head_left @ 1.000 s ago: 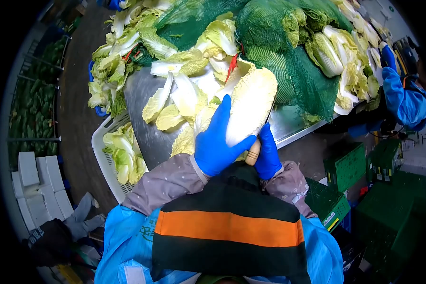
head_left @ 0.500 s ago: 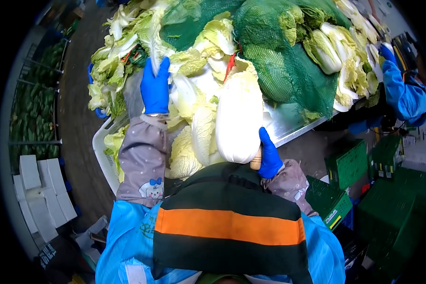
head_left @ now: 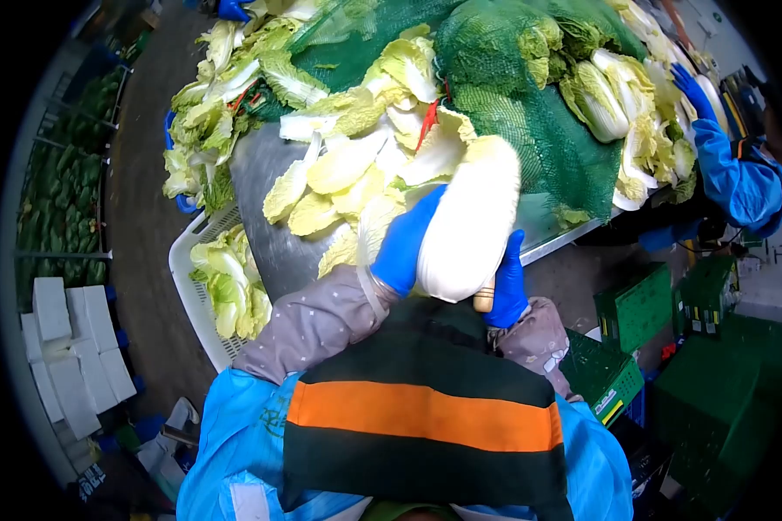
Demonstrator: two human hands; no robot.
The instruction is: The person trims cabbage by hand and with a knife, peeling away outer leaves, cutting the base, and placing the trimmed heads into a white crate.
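Note:
A pale napa cabbage (head_left: 471, 227) stands tilted in front of my apron, its white base toward me. My left hand (head_left: 408, 243), in a blue glove, is closed against its left side. On the other side my right hand (head_left: 510, 282), also gloved in blue, is closed around a short wooden handle (head_left: 484, 299) close to the base; the rest of that tool is hidden. Loose cabbage leaves (head_left: 349, 165) lie on the metal table (head_left: 265, 187) beyond my left hand. A green mesh sack (head_left: 495, 113) with cabbages inside lies behind the held cabbage.
A white plastic basket (head_left: 182, 260) holding leaves stands at the table's left. Trimmed leaves (head_left: 204, 122) are heaped at the far left. Green crates (head_left: 634, 304) stand to the right, and white boxes (head_left: 69, 347) at the left. A co-worker's gloved hand (head_left: 693, 91) is at far right.
My left hand has come down from the leaves to the cabbage's side, and the leaf it held lies free. The cabbage has shifted right and tilted. My right hand keeps the wooden handle.

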